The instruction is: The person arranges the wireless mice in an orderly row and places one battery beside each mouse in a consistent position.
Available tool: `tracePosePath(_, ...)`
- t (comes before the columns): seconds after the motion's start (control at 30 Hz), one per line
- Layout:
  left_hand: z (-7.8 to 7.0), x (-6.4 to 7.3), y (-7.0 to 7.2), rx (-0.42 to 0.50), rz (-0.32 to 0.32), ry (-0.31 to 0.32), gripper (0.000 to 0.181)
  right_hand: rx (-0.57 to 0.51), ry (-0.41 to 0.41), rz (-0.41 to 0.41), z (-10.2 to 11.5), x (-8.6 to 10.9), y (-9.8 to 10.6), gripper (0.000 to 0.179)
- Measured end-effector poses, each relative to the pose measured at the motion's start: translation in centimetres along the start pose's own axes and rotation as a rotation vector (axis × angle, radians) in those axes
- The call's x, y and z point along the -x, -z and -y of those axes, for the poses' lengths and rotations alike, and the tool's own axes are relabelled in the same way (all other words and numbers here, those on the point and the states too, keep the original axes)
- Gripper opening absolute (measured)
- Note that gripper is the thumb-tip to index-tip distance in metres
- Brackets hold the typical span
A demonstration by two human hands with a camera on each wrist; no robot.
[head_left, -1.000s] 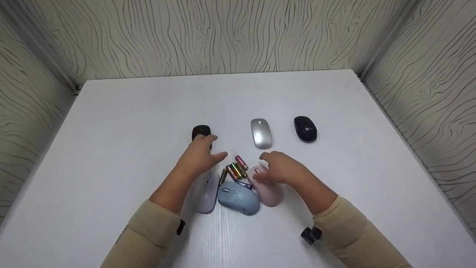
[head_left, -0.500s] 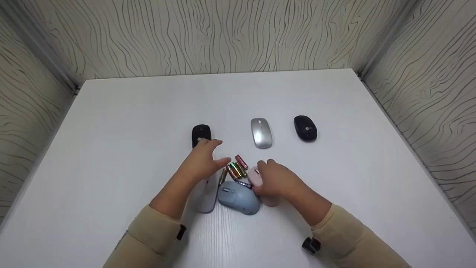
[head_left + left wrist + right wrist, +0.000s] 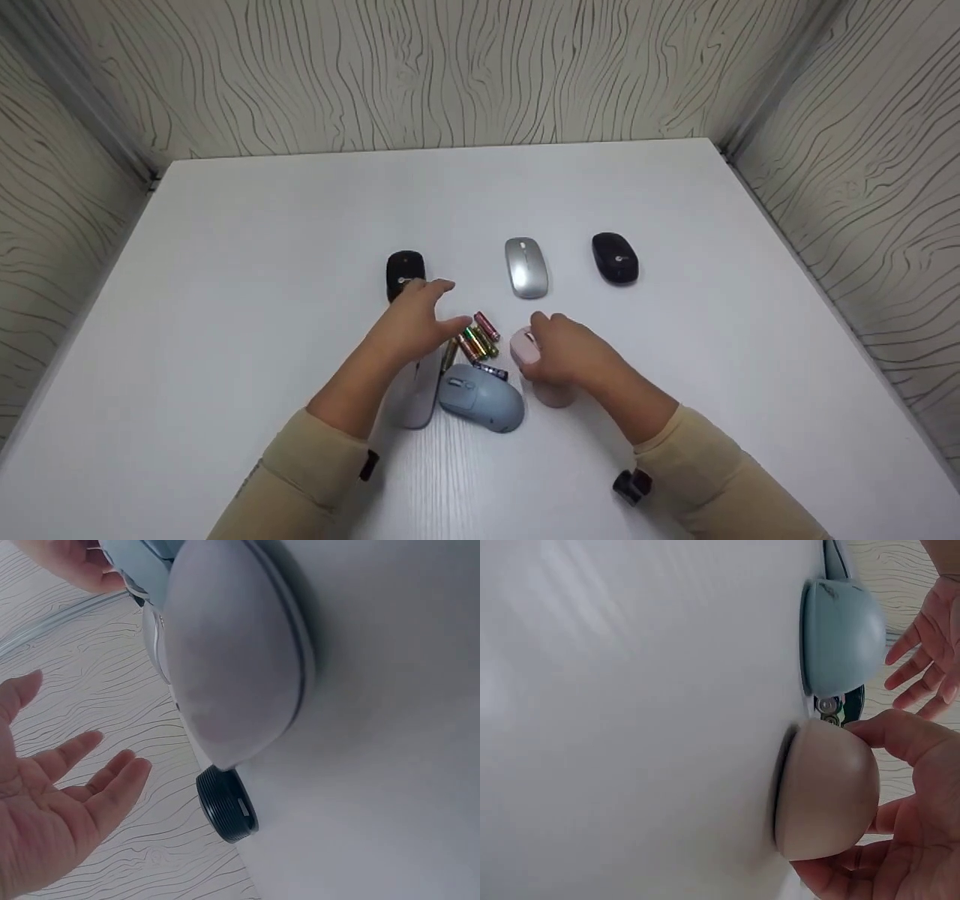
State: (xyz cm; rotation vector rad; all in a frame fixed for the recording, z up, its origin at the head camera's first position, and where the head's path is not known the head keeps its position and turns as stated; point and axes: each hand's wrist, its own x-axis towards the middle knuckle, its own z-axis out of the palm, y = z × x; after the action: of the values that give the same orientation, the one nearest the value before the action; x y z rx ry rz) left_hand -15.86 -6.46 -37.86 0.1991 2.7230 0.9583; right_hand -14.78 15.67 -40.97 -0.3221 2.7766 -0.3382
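Note:
My right hand (image 3: 574,352) grips a pink computer mouse (image 3: 555,394) by its sides, thumb on one flank and fingers on the other. In the right wrist view the pink mouse (image 3: 829,791) sits low over the white table. Fingers spread and holding nothing, my left hand (image 3: 405,322) hovers above a pale lavender mouse (image 3: 418,405), covering its front part. A blue mouse (image 3: 481,399) lies between the lavender and pink ones. Just in front of it is a small cluster of batteries (image 3: 480,341), in red, green and gold wrappers.
Beyond my left fingers lies a black mouse (image 3: 405,268), partly covered. A silver mouse (image 3: 526,268) and another black mouse (image 3: 616,259) lie farther back to the right. Wood-patterned panels (image 3: 450,75) border the white table (image 3: 262,225) at the back and sides.
My right hand came down onto the pink mouse, took hold of it and shifted it slightly right, away from the blue mouse. My left hand drifted a little toward the batteries.

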Motion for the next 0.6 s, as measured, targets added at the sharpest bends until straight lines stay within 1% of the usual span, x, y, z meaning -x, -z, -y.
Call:
tracePosePath(0.2, -0.7, -0.4, 0.0, 0.009, 0.029, -0.024, 0.063, -0.029, -0.021, -0.014, -1.9, -0.3, 1.2, 0.050)
tracePosePath(0.33, -1.2, -0.7, -0.2, 0.012, 0.044, -0.031, 0.063, -0.044, -0.045, -0.017, -3.4, -0.3, 2.1, 0.054)
tracePosePath(0.47, -2.0, -1.0, -0.4, 0.010, 0.061, -0.043, 0.063, -0.074, -0.061, -0.038, -5.0, -0.4, 3.0, 0.054)
tracePosePath(0.6, -2.6, -1.4, -0.7, 0.021, 0.074, -0.054, 0.063, -0.110, -0.104, -0.044, -6.7, -0.5, 3.7, 0.057)
